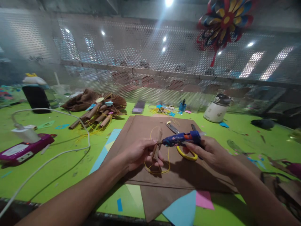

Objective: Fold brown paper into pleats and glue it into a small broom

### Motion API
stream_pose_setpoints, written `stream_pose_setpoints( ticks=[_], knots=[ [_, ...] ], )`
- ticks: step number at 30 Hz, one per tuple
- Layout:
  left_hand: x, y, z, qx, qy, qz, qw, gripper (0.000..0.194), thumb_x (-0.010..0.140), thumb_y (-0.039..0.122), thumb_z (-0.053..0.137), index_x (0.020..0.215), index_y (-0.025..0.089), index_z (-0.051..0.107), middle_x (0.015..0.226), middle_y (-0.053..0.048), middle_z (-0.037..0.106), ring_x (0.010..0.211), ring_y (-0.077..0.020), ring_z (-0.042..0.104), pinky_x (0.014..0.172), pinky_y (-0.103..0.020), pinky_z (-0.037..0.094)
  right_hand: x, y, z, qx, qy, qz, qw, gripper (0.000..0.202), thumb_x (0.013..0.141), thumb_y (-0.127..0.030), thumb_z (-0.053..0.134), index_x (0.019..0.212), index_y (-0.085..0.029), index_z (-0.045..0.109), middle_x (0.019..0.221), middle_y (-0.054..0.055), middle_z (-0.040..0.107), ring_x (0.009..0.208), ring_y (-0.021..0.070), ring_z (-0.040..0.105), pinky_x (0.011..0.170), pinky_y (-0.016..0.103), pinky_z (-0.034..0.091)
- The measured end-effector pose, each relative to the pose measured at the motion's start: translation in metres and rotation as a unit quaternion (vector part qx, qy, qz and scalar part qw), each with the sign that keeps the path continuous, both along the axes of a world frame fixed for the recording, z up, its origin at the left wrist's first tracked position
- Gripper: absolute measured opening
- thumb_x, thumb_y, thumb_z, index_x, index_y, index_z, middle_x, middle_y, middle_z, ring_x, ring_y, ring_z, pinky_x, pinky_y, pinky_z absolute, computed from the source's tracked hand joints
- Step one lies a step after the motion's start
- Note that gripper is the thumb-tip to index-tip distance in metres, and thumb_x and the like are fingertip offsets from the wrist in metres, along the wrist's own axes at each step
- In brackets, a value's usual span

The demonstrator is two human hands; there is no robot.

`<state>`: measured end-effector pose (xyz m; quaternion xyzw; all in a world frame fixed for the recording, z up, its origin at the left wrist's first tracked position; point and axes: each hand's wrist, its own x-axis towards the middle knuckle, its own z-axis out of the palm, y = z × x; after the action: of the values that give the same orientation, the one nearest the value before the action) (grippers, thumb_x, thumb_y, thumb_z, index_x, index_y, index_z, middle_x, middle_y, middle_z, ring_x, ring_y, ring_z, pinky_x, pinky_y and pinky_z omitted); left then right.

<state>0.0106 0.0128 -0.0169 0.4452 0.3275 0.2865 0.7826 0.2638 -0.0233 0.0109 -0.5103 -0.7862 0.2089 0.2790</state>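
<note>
My left hand (143, 153) is closed on a small folded strip of brown paper (157, 150), pleated lengthwise and held nearly upright. A yellow string (162, 172) loops down around it. My right hand (209, 152) grips a blue glue gun (182, 139), its nozzle touching or very close to the pleated paper at my left fingertips. Beneath the glue gun lies a pair of scissors with yellow handles (188, 155), on a large brown paper sheet (131, 131); the glue gun hides part of them.
At left are a purple power strip (28, 149) with a white cable, and a phone (36, 99). Rolled brown paper tubes (94, 114) lie at back left, a white kettle (216, 108) stands at back right. Blue (182, 208) and pink paper (205, 200) lie near the front edge.
</note>
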Motion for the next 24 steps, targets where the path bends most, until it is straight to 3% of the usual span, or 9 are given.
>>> stream_pose_setpoints(
  ticks=[11,24],
  knots=[
    [-0.001,-0.001,0.000,-0.020,-0.013,0.002,1.000,0.021,0.086,0.027,0.048,0.077,0.010,0.055,0.067,-0.014,0.068,0.054,-0.0206,0.066,0.053,-0.028,0.051,-0.002,-0.004,0.003,-0.004,-0.001,0.000,1.000,0.045,0.089,-0.055,0.043,0.074,-0.018,0.062,0.069,0.004,0.059,0.064,0.0160,0.053,0.059,0.027,0.043],
    [0.000,-0.001,0.000,-0.027,-0.031,-0.003,0.999,0.019,0.086,0.025,0.048,0.082,0.009,0.056,0.065,-0.013,0.067,0.053,-0.0204,0.066,0.048,-0.025,0.050,-0.003,-0.010,0.006,-0.015,-0.001,0.028,0.999,0.038,0.091,-0.050,0.044,0.084,-0.018,0.063,0.072,0.004,0.062,0.065,0.0157,0.055,0.060,0.025,0.044]
  ],
)
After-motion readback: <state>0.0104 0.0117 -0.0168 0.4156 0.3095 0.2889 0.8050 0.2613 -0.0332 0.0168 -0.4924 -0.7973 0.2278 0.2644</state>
